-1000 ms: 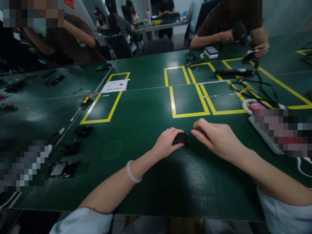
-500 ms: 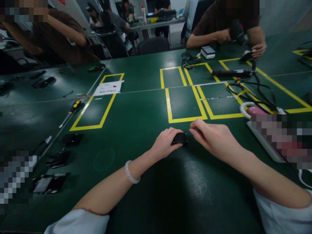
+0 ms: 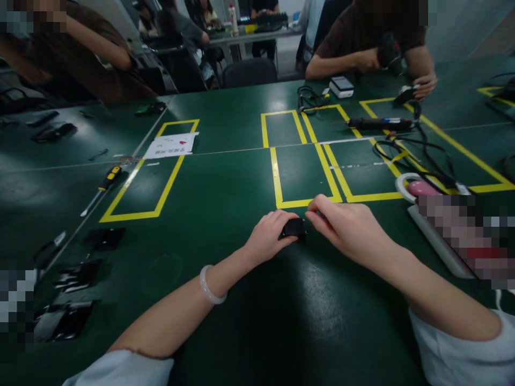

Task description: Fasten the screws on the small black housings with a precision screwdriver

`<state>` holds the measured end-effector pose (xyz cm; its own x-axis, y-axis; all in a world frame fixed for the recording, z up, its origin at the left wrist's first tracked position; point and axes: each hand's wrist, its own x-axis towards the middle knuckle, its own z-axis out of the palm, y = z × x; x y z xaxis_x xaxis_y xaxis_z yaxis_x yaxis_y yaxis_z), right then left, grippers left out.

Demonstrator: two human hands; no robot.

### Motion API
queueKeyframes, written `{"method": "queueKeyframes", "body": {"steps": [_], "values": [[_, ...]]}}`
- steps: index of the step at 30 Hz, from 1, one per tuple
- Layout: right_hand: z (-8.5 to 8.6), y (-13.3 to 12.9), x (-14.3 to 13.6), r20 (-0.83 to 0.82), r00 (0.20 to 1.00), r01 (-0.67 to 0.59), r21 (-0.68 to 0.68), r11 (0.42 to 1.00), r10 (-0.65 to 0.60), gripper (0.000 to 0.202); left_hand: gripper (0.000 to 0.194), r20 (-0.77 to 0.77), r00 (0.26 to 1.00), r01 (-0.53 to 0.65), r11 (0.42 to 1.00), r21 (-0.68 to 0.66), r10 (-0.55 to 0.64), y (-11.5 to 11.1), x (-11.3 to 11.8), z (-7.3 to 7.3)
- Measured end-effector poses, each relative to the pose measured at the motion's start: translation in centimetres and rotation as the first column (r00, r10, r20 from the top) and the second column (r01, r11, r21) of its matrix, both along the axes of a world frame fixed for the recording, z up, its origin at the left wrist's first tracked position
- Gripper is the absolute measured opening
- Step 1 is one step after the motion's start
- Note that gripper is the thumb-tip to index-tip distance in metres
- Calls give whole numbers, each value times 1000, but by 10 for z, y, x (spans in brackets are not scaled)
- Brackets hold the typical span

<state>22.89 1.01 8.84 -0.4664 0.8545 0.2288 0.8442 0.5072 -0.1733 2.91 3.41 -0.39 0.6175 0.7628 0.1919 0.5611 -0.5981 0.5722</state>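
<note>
**Black block in left hand, right hand just beside it**

Black block (image 3: 293, 228): at the worktop (image 3: 225, 177); cannot tell whether it rests there or is lifted slightly. Left hand (image 3: 269, 235) grips it from the left, thumb on the near side, fingers on the far side. Tiny points show at the block's right end, too small to identify.

Right hand (image 3: 348, 225): just right of the block, apart from it. Thumb and forefinger tips drawn narrow; cannot tell whether anything sits between them.

Left of the block, well apart: three black parts (image 3: 105, 238) in a row running toward the wearer. Left and beyond the block: a screwdriver (image 3: 110, 178) with yellow-and-black handle, then a white sheet (image 3: 171, 146) lying across yellow tape.

Directly beyond the block: yellow tape outlines (image 3: 276, 177). Right and beyond it: a black pen-shaped tool (image 3: 380, 124), looped cable (image 3: 438, 155), a small white box (image 3: 341, 91). Right of the block: a pink object (image 3: 422, 187) beside a white ring (image 3: 400, 186).

Farthest beyond the block, to its right: a co-worker's hand (image 3: 425, 86) at a small dark piece.
</note>
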Motion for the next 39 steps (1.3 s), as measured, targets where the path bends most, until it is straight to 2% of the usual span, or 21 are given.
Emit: {"method": "queueKeyframes", "body": {"steps": [10, 21, 31, 35, 39], "values": [[3, -1, 0, 83, 996, 47, -7, 999, -46, 22, 36, -16, 1000, 0, 1000, -15, 0, -1, 0, 4], [5, -5, -3, 26, 1000, -2, -43, 999, 3, 25, 33, -7, 1000, -12, 1000, -13, 12, -2, -1, 3], [6, -7, -2, 48, 999, 19, -30, 999, -17, 16, 35, -17, 1000, -5, 1000, -9, 5, -2, -2, 4], [9, -8, -2, 4, 999, -32, -49, 998, 33, 20, 34, -6, 1000, -4, 1000, -4, 3, -2, -2, 3], [7, -8, -3, 41, 999, -6, -29, 1000, 7, 24, 35, -12, 1000, -8, 1000, 1, 8, -2, -2, 2]]}}
